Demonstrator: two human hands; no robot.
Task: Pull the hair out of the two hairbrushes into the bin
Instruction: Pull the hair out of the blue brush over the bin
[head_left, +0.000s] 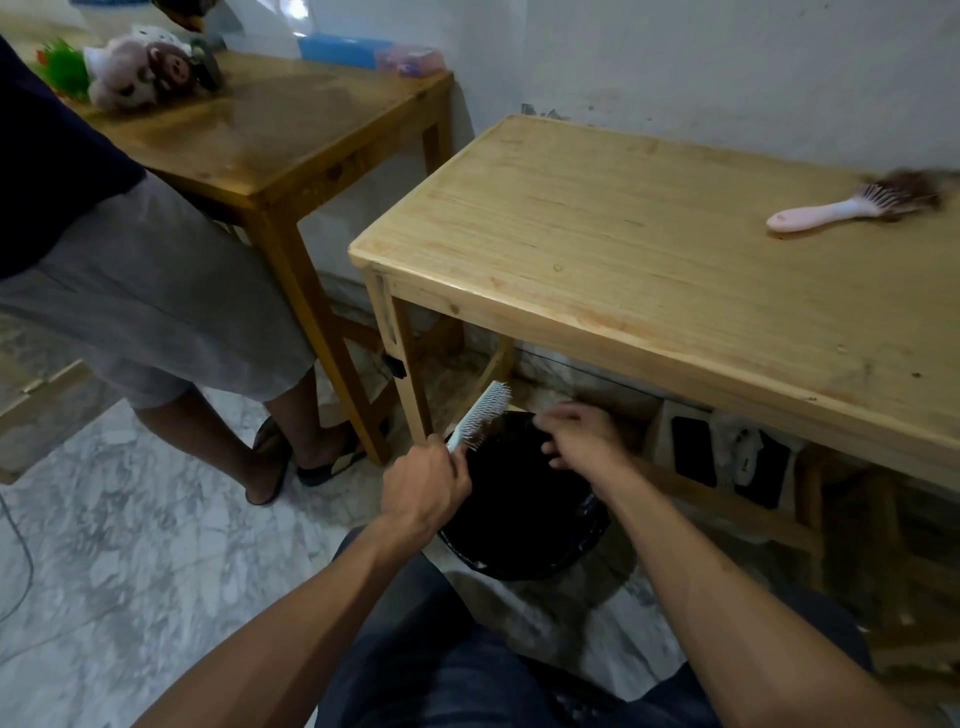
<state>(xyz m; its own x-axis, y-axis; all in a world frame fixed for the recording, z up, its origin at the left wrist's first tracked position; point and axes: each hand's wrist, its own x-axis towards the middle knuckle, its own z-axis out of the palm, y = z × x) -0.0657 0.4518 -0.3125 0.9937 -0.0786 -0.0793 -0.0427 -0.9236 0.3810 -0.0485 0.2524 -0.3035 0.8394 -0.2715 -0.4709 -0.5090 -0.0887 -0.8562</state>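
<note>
The white hairbrush (480, 413), gripped in the left hand (423, 491) over the black bin (519, 519) at lower centre, looks nearly clean, the right hand (579, 436) hangs loose-fingered, while the pink hairbrush (852, 205) on the worktop (623, 260) at right is clogged.

Soft, dim indoor light falls from the upper left, where a bright patch glares on the white wall (675, 62) and a sheen lies on the darker wooden table (270, 130). Under the pale wooden table (623, 249) lies deep shadow. The wide lens bends straight edges near the corners. The pink hairbrush (852, 205) at the right edge is smeared.
</note>
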